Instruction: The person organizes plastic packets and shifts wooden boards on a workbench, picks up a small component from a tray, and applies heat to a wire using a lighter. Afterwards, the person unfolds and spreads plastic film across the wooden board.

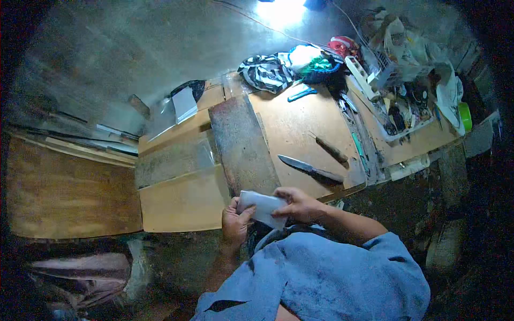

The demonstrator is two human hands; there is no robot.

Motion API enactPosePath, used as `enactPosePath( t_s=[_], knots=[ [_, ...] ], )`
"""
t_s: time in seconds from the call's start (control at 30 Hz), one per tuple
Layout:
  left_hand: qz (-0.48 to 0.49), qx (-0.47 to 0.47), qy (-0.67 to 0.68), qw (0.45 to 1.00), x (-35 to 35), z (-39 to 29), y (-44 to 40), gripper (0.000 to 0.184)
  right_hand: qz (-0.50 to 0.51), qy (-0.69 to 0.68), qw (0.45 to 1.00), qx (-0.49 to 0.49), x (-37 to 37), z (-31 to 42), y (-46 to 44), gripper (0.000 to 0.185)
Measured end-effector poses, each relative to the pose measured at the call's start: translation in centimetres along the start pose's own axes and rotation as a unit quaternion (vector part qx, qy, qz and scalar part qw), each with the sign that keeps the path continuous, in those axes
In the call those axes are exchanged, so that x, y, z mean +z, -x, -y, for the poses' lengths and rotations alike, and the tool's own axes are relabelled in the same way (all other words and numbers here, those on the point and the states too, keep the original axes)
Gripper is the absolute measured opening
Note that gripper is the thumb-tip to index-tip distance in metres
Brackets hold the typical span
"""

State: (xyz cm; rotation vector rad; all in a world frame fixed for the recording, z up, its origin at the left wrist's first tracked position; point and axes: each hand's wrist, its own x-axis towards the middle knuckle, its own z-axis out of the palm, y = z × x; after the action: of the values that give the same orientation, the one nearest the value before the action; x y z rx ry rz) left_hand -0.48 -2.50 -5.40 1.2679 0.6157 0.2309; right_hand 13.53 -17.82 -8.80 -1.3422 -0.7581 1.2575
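White flat piece (261, 207) is up in both hands, over the bench's near edge by the near end of the dark slab (241, 140); single sheet or folded stack, we can't tell. Left hand (234, 220) pinches its left end, fingers curled, thumb on top; right hand (294, 205) grips the right end, nearly closed. Progress, as we judge it: piece picked up and held, not set down; we make out no cut or mark on it, so handling looks unfinished. Both knife (310, 170) and wooden-handled spike (332, 150) lie on the bench (184, 206), untouched. Farther out we log a blue-handled tool (302, 93), striped bag (266, 73), cluttered white tray (411, 130) at right, bright lamp (281, 13) up top.
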Motion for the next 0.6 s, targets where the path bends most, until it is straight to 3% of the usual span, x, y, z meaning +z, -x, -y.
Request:
enactPosePath(
  t_s=[0.07, 0.2, 0.33, 0.43, 0.57, 0.6],
  knots=[
    [-0.021, -0.008, 0.003, 1.0, -0.1, 0.1, 0.4, 0.01, -0.058, -0.093, 0.994, 0.028, -0.4, -0.9, 0.1, 0.031],
    [-0.032, 0.007, 0.005, 0.999, -0.2, 1.5, 0.1, 0.012, -0.128, -0.161, 0.978, -0.035, -0.3, -1.1, 0.1, 0.022],
    [-0.018, 0.036, 0.015, 0.999, 1.1, 2.9, -0.2, 0.022, -0.184, -0.142, 0.971, -0.05, 1.1, -2.2, -0.6, 0.032],
    [-0.006, 0.026, 0.065, 0.998, 1.3, 3.0, -0.3, 0.026, -0.173, -0.113, 0.975, -0.082, 1.7, -3.1, -0.8, 0.043],
    [0.017, 0.008, 0.055, 0.998, -0.2, 2.3, -0.3, 0.025, -0.128, -0.092, 0.987, -0.019, 0.3, -0.6, -0.1, 0.034],
    [0.058, -0.013, 0.003, 0.998, -0.8, 2.0, -0.3, 0.025, -0.081, -0.022, 0.996, -0.036, -0.1, 0.2, -0.2, 0.033]
  ],
)
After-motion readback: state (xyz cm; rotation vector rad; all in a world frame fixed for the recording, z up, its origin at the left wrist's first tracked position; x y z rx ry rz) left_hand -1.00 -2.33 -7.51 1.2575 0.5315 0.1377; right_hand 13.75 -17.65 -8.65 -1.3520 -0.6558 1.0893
